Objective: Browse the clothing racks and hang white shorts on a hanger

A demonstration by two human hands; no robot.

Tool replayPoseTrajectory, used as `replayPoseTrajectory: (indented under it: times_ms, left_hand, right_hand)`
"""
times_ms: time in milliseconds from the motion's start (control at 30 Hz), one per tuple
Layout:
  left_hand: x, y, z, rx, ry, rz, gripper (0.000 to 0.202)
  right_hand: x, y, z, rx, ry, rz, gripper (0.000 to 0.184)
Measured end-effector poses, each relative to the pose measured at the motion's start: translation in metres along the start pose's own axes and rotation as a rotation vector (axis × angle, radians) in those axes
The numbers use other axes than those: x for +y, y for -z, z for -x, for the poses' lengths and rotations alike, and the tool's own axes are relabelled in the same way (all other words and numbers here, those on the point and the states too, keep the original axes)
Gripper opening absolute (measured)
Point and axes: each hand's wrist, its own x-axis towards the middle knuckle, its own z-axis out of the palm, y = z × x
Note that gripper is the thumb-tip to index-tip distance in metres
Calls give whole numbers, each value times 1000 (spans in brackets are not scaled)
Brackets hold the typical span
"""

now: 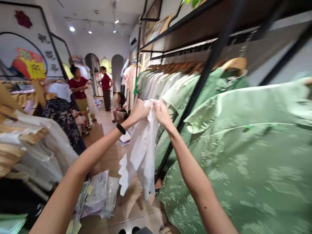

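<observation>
You are in a clothing shop: to your right, a black-framed rack (203, 78) carries a long row of green and white garments (158, 84) on wooden hangers (235, 64), with more hung clothes (60, 113) to your left. Also noted: a red-and-yellow price sign (35, 67) reading 199, ceiling spotlights (117, 21) and, on the tiled floor (129, 216) near you, clear plastic packets (97, 195).

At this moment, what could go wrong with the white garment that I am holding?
The left hand and right hand grip the white garment only at its upper end, so it might slip. Its loose lower end hangs toward the floor and could get dirty if lowered. The right arm seems close to the green garment and might brush it.
</observation>
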Motion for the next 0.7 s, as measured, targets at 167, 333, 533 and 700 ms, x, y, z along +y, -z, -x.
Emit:
replayPoseTrajectory:
  times_ms: [167, 333, 533, 700]
  left_hand:
    - [26, -16, 17, -158, -153, 78, 17]
    - [56, -18, 44, -400, -394, 120, 22]
    - [99, -7, 66, -335, -857, -10, 42]
    - [126, -14, 85, -767, -818, 3, 39]
  right_hand:
    - [-28, 38, 47, -188, -104, -372, 77]
    - [-61, 72, 87, -95, -249, -467, 74]
    - [-97, 111, 127, 50, -318, -484, 54]
    - [-140, 141, 171, 57, -355, -455, 60]
